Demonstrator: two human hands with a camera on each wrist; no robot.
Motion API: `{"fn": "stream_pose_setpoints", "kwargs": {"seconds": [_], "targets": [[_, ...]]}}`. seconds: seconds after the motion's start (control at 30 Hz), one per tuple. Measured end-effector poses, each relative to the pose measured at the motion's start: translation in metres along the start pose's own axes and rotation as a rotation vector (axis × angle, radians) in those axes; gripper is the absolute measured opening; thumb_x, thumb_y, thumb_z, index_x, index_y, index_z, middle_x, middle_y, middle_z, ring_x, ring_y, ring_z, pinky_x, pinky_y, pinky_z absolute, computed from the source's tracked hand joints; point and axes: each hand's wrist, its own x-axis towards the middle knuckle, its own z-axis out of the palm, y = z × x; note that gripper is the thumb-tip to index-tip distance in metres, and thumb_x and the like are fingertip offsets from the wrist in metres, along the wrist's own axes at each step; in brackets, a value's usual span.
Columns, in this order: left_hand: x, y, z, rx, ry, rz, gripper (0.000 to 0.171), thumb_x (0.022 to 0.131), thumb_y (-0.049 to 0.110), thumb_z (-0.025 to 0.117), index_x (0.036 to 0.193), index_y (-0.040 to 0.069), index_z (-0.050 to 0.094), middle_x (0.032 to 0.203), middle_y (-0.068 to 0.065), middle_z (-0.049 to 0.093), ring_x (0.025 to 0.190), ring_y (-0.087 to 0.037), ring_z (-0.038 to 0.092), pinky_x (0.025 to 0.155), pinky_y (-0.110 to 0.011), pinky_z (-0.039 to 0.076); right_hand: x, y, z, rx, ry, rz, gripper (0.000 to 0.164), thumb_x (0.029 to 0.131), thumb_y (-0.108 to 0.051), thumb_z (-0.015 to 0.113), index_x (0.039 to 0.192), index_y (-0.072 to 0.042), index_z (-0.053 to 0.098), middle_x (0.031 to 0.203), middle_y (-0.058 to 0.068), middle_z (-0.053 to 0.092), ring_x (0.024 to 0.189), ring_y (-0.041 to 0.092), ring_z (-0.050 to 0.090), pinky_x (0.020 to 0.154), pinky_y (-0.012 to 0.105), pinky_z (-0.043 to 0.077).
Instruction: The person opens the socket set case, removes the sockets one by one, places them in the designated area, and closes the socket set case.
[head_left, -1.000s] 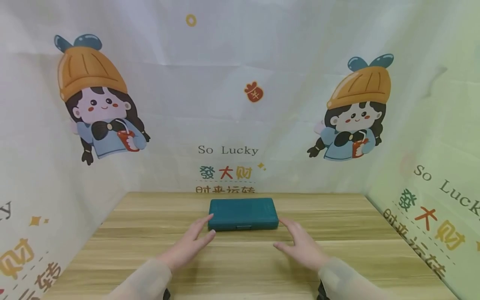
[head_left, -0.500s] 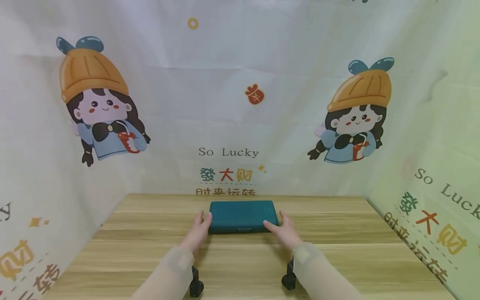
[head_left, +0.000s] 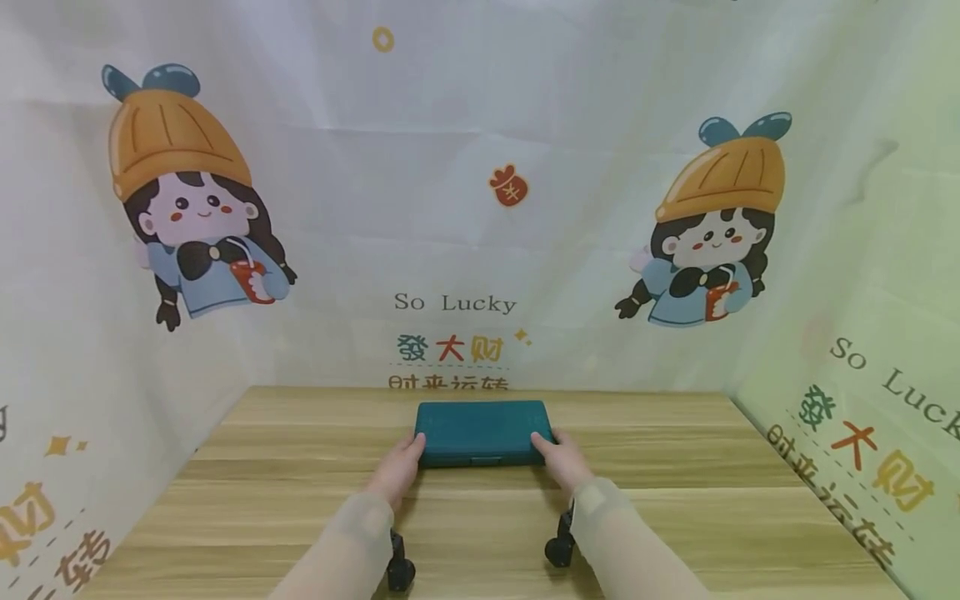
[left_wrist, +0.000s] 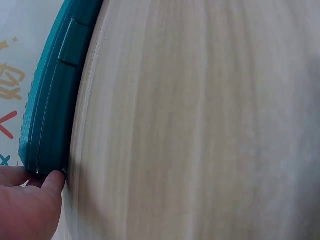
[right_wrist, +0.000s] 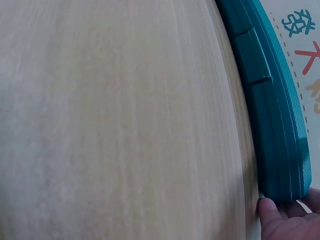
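A flat teal hard case (head_left: 480, 429) lies lid down on the wooden table, its front latch facing me. In the left wrist view the case (left_wrist: 55, 100) shows a textured surface, a seam and the latch. My left hand (head_left: 397, 471) grips its left end, thumb at the front corner and fingers along the side. At the other end, my right hand (head_left: 566, 462) holds the right side with the thumb over the front corner. The right wrist view has fingertips (right_wrist: 270, 210) tucked at the end of the case (right_wrist: 272, 125). Some fingers are hidden behind it.
The table (head_left: 247, 492) has a light wood grain and ends at a printed cloth backdrop (head_left: 585, 275) behind the case. Another cloth side (head_left: 840, 275) borders the right. A black wrist-camera mount (head_left: 401, 567) hangs below the left sleeve, and another mount (head_left: 560, 546) below the right.
Both hands have moved inward and forward from beside the case and now grip its two ends. The case has shifted slightly to the left in the last half second.
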Motion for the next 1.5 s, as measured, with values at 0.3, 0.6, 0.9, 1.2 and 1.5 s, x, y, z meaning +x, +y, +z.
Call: {"fn": "stream_pose_setpoints", "kwargs": {"seconds": [0.3,0.6,0.9,1.2,1.5], "targets": [[-0.006,0.001,-0.002,0.005,-0.022,0.012,0.06,0.107,0.034,0.029,0.149,-0.009,0.022,0.153,-0.029,0.018,0.139,-0.048,0.016,0.109,-0.06,0.017,-0.006,0.001,-0.003,0.057,-0.026,-0.024,0.061,0.101,-0.027,0.052,0.145,0.01,0.031,0.147,0.03,0.032,0.135,0.045,0.031,0.106,0.055,0.03],[-0.015,-0.004,-0.005,0.036,-0.032,0.017,0.059,0.106,0.033,0.031,0.147,-0.009,0.027,0.152,-0.03,0.022,0.139,-0.049,0.017,0.107,-0.062,0.02,-0.021,-0.001,-0.008,0.079,-0.043,0.011,0.067,0.099,-0.029,0.055,0.146,0.011,0.027,0.149,0.031,0.027,0.135,0.047,0.028,0.106,0.059,0.027],[-0.03,-0.004,-0.006,0.076,-0.059,0.062,0.057,0.106,0.029,0.03,0.143,-0.014,0.03,0.15,-0.032,0.025,0.139,-0.048,0.019,0.11,-0.057,0.019,-0.034,0.004,-0.015,0.058,-0.066,0.041,0.071,0.097,-0.034,0.057,0.147,0.007,0.027,0.151,0.029,0.025,0.135,0.049,0.027,0.104,0.064,0.027],[-0.041,-0.005,-0.005,0.073,-0.078,0.029,0.059,0.106,0.033,0.032,0.143,-0.013,0.032,0.149,-0.031,0.027,0.138,-0.048,0.02,0.109,-0.06,0.018,-0.048,0.007,-0.02,0.068,-0.056,0.012,0.064,0.096,-0.028,0.059,0.142,0.01,0.035,0.146,0.03,0.033,0.133,0.047,0.031,0.105,0.06,0.027],[-0.053,-0.006,-0.006,0.041,-0.115,0.024,0.057,0.106,0.03,0.033,0.14,-0.016,0.033,0.148,-0.033,0.028,0.138,-0.049,0.02,0.109,-0.06,0.019,-0.06,0.01,-0.021,0.06,-0.04,0.012,0.058,0.094,-0.024,0.061,0.138,0.009,0.042,0.142,0.027,0.04,0.132,0.044,0.034,0.106,0.058,0.026]]}}
